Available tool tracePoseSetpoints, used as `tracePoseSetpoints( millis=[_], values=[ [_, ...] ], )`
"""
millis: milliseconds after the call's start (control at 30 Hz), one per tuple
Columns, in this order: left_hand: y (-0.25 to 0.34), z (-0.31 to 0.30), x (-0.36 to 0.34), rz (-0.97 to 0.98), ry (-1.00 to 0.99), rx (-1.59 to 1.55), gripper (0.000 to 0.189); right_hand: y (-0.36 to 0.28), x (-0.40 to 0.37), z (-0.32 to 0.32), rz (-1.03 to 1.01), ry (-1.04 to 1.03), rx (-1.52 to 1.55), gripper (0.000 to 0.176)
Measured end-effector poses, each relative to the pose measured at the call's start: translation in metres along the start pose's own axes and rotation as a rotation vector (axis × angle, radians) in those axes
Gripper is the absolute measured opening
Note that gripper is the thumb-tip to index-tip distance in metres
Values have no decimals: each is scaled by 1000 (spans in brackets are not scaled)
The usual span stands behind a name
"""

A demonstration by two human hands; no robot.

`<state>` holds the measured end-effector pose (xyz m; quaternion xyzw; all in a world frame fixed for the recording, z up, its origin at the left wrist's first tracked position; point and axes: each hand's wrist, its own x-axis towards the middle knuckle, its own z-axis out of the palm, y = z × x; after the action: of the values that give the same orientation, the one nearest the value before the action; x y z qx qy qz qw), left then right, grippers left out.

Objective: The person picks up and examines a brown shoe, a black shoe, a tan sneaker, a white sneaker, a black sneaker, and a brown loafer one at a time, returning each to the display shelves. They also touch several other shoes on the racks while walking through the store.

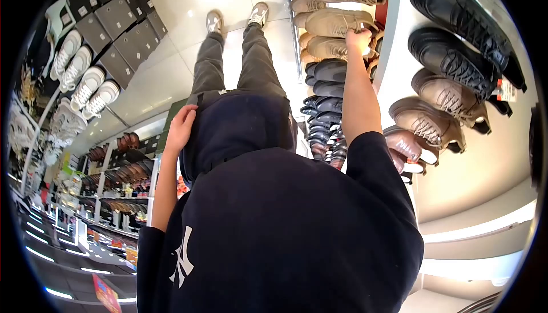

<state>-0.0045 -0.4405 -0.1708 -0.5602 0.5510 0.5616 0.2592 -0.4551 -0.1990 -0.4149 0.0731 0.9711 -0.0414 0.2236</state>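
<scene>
Right hand touches tan lace-up shoe on right shelf; grip unclear. Left hand rests against dark hoodie. Grey boxes far left.

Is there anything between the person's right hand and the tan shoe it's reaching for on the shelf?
Nothing visible. The right hand is already at the tan shoe, touching its near end. Other tan shoes sit close on either side in the same row.
</scene>
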Motion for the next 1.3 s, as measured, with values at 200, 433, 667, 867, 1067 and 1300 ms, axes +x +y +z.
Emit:
tracePoseSetpoints(
  millis=[200, 433, 667, 867, 1067, 1300],
  values=[
    [6, -41, 33, 83, -37, 152, 27, -10, 22, -4, 98, -174, -45, 55],
    [7, -98, 44, 171, -80, 367, 28, 8, 13, -3, -32, -282, -65, 41],
    [25, -123, 59, 233, -172, 216, 30, 0, -91, 10, -226, 62, 116, 43],
    [75, -105, 71, 446, -273, 5, 32, -46, -223, -57, -420, -55, 433, 30],
    [140, -115, 52, 604, -384, -65, 56, -106, -347, -174, -698, -411, 771, 23],
    [170, -123, 16, 645, -779, -192, 83, -161, -382, -213, -714, -402, 1090, 43]
  ],
)
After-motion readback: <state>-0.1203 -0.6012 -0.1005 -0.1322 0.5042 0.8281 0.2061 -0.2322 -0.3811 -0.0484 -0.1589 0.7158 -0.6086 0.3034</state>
